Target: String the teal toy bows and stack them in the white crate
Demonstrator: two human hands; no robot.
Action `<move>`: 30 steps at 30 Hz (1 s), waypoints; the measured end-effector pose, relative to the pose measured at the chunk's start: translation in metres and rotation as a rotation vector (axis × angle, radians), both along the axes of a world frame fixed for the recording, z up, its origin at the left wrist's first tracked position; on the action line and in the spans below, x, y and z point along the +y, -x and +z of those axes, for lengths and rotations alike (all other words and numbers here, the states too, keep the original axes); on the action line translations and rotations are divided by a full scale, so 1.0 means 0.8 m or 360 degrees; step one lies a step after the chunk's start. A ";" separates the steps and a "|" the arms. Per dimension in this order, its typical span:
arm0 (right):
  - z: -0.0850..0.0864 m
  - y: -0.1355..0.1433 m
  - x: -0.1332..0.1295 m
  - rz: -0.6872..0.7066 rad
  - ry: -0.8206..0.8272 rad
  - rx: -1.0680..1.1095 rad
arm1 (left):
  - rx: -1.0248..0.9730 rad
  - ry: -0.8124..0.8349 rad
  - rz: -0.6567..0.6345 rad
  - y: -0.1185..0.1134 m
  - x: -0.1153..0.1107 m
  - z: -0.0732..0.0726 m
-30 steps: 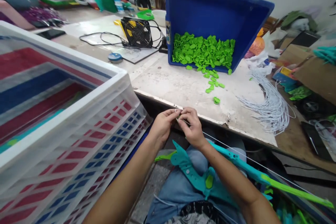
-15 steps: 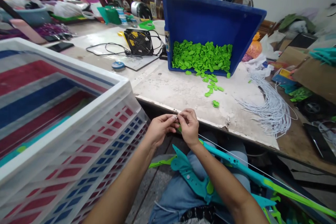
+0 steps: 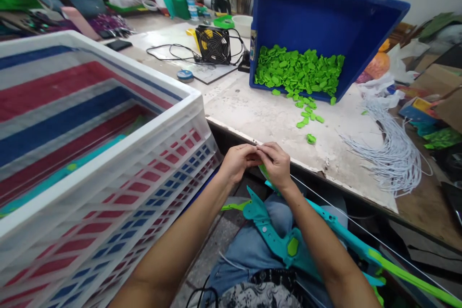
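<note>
A teal and lime-green plastic toy bow (image 3: 265, 231) lies across my lap, its long limb slanting off to the lower right. The bow's white string (image 3: 335, 207) stretches tight along it, up to my hands. My left hand (image 3: 240, 160) and my right hand (image 3: 275, 161) meet fingertip to fingertip just off the table edge, both closed in a pinch at the string's end. A bit of the bow's green tip shows beneath my right hand; the exact spot between the fingertips is hidden.
At my left stands a white slatted crate (image 3: 200, 106) lined with striped sheet. A tipped blue bin (image 3: 325, 14) spills small green pieces (image 3: 299, 70) onto the table (image 3: 245, 106). A bundle of white cords (image 3: 400, 154) lies on the right, a small fan (image 3: 213, 45) farther back.
The camera view has shifted, so the table and crate appear farther right. My fingers have drawn closer together, covering the pale bit that showed between them before.
</note>
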State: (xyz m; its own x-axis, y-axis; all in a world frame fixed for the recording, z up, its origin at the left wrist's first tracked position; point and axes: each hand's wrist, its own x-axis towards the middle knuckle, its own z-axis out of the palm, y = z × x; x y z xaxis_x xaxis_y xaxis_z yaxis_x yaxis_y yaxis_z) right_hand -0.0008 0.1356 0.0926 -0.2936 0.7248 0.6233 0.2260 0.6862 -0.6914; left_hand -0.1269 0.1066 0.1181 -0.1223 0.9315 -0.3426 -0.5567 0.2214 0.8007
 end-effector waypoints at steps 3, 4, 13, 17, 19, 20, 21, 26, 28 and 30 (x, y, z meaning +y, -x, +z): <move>0.004 -0.006 0.004 0.0066 -0.0057 -0.0112 | 0.0037 -0.0048 -0.0149 0.008 -0.002 -0.001; 0.005 -0.008 0.004 0.0075 -0.0079 -0.0151 | 0.0082 -0.0069 -0.0176 0.009 -0.003 -0.001; -0.002 -0.008 -0.001 -0.0144 -0.0131 -0.0243 | 0.0628 -0.0233 -0.0101 0.000 -0.006 -0.005; -0.002 -0.010 -0.001 -0.0146 -0.0032 -0.0288 | 0.0764 -0.0309 -0.0059 0.000 -0.008 -0.011; -0.004 -0.010 -0.001 -0.0164 -0.0037 -0.0298 | 0.0778 -0.0383 -0.0109 0.002 -0.007 -0.015; -0.006 -0.009 -0.001 -0.0198 -0.0048 -0.0289 | 0.0796 -0.0412 -0.0138 0.002 -0.006 -0.017; -0.009 -0.008 0.000 -0.0246 -0.0054 -0.0270 | 0.0828 -0.0436 -0.0165 0.002 -0.005 -0.018; -0.031 -0.009 0.007 -0.0370 0.0045 -0.0237 | 0.0985 -0.0552 -0.0143 0.009 -0.017 -0.033; -0.040 -0.015 0.011 -0.0336 0.0103 -0.0327 | 0.0970 -0.0464 0.0075 0.023 -0.048 -0.051; -0.046 -0.023 0.012 -0.0305 0.0113 -0.0438 | 0.1049 -0.0174 0.0355 0.039 -0.102 -0.078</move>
State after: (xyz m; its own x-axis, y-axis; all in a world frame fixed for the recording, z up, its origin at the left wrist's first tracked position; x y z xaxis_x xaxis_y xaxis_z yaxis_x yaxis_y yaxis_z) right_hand 0.0173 0.1449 0.0560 -0.2979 0.8218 0.4856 0.5308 0.5655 -0.6313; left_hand -0.1584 0.0248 0.0554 -0.4641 0.8850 -0.0377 0.0291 0.0577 0.9979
